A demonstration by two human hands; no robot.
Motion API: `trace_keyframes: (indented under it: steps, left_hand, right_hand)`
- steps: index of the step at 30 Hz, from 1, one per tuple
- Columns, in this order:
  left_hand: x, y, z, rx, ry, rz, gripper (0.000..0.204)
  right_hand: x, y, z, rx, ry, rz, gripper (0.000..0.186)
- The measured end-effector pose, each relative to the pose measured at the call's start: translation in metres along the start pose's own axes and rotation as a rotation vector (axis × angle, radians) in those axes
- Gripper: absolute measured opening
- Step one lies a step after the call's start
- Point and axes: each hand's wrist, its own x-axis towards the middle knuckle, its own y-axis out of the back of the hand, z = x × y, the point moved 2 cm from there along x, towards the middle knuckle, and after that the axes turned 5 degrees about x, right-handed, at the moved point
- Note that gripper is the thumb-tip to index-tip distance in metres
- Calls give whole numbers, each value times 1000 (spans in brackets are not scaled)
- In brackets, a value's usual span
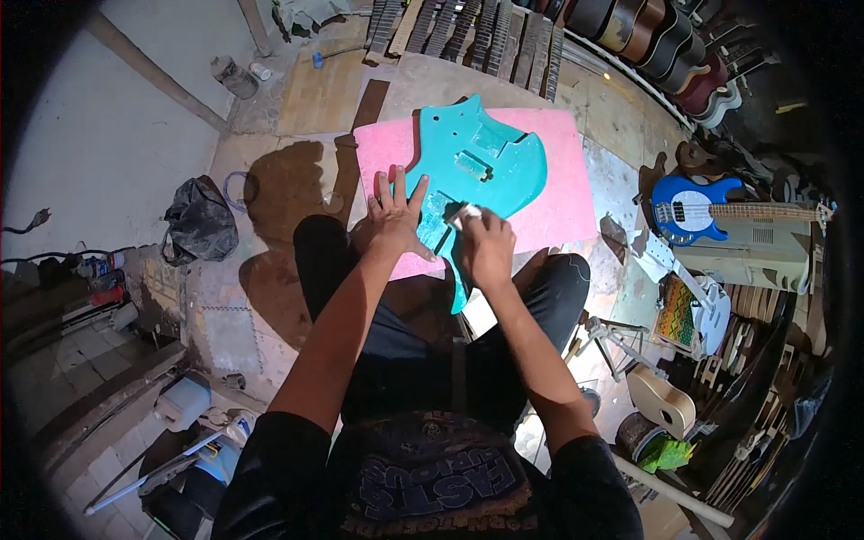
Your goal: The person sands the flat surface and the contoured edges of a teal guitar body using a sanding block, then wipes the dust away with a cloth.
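Note:
A turquoise electric guitar body [517, 171] with routed cavities lies flat on a pink sheet [567, 207] in front of my knees. Whitish smears and specks show on its face. My left hand [394, 216] rests with fingers spread across the left edge of the body and the sheet. In my right hand [489, 245] is a small crumpled white piece [463, 216], cloth or paper, I cannot tell which. That piece is pressed to the body near a cavity, just right of my left hand. My right fingers partly hide it.
Several guitar necks [468, 36] lie in a row at the far edge. To the right are a blue bass guitar [688, 209], hanging guitars [661, 45] and an acoustic guitar body [661, 399]. A black plastic bag [200, 220] sits on the left.

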Motion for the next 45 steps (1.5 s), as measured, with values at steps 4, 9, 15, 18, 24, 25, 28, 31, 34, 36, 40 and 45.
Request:
trace_keyframes:
  steps: [4,9,15,18,24,25,28,31,34,36,40,45]
  left_hand:
    - [1,-1,1,1,8,-2,171]
    - [5,-11,-4,43,27,43,171]
    - [-2,-3,-1,-25,5,35,170]
    - [1,1,1,-6,17,8,170]
    - [-2,-2,-3,34,46,23,169]
    - [-3,-2,-3,28,44,23,169]
    - [-1,3,5,-5,37,-9,170]
    - [-2,4,7,19,47,-36,170]
    - [0,2,4,52,64,-30,170]
    - [-2,1,0,42,68,-28,170]
    - [-3,0,3,-2,54,-26,172]
    - [-1,3,6,46,84,-46,169]
  right_hand:
    - [-17,-11,-3,29,4,-28,45]
    - [-49,-9,-21,-19,188,-99,47]
    - [12,18,12,-43,31,78,51]
    - [-21,-1,14,0,17,10,54]
    - [-43,-3,5,-7,185,-86,55]
    - [-29,-1,17,-47,130,-55,54]
    - [12,17,27,-43,13,123,55]
    - [-2,7,24,-9,-11,121,50]
    - [-52,-9,1,-17,62,4,51]
    - [-57,8,-18,-66,186,7,49]
    - [-12,3,30,-69,26,24,57]
    - [6,17,9,-65,-167,-3,56]
